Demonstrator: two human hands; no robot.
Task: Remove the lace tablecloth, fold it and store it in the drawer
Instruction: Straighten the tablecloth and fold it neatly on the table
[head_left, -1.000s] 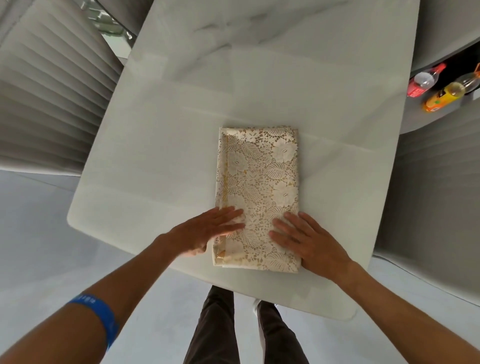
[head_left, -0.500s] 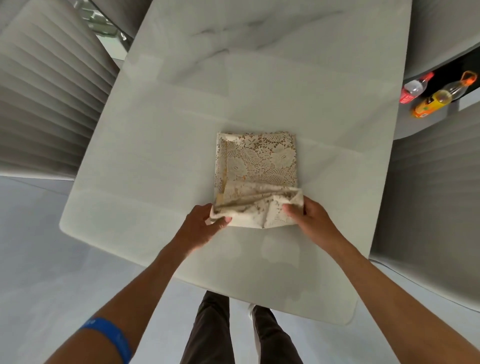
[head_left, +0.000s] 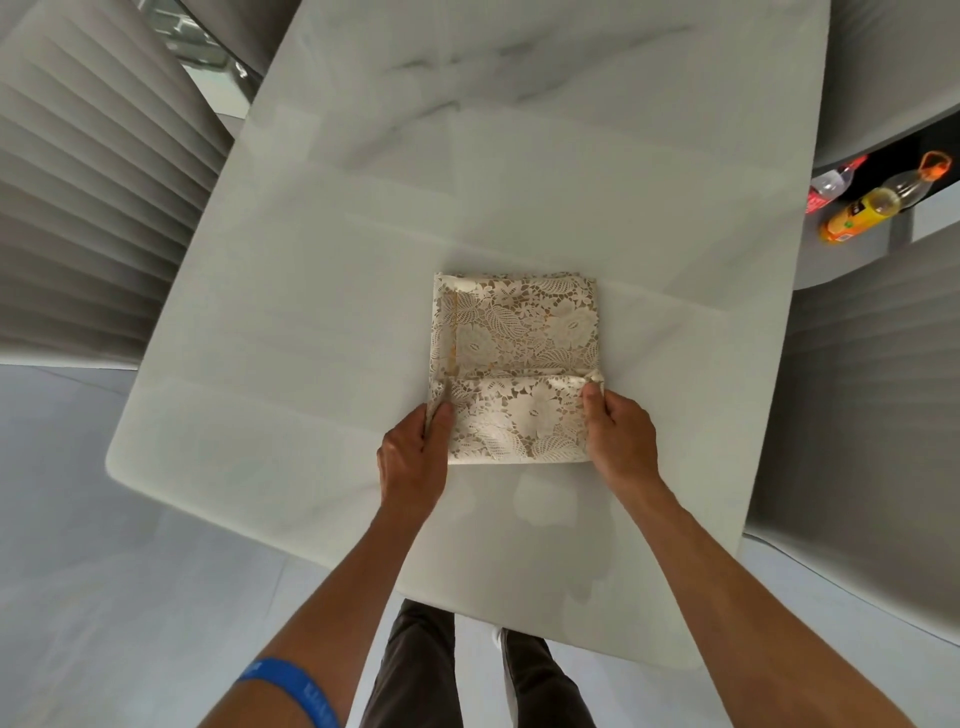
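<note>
Lace tablecloth (head_left: 519, 353), folded into a compact, multi-layered pad, lies near the middle of the marble bench (head_left: 363, 260); its longer axis runs near to far, with the near flap turned over toward the far edge. Judged soft, light and limp, with openwork that may snag, it is best taken at the flap's two corners. Left hand (head_left: 413, 462) and right hand (head_left: 621, 441) each pinch one such corner, fingers clenched on cloth. Two bottles (head_left: 862, 208) lie far right, off the bench.
</note>
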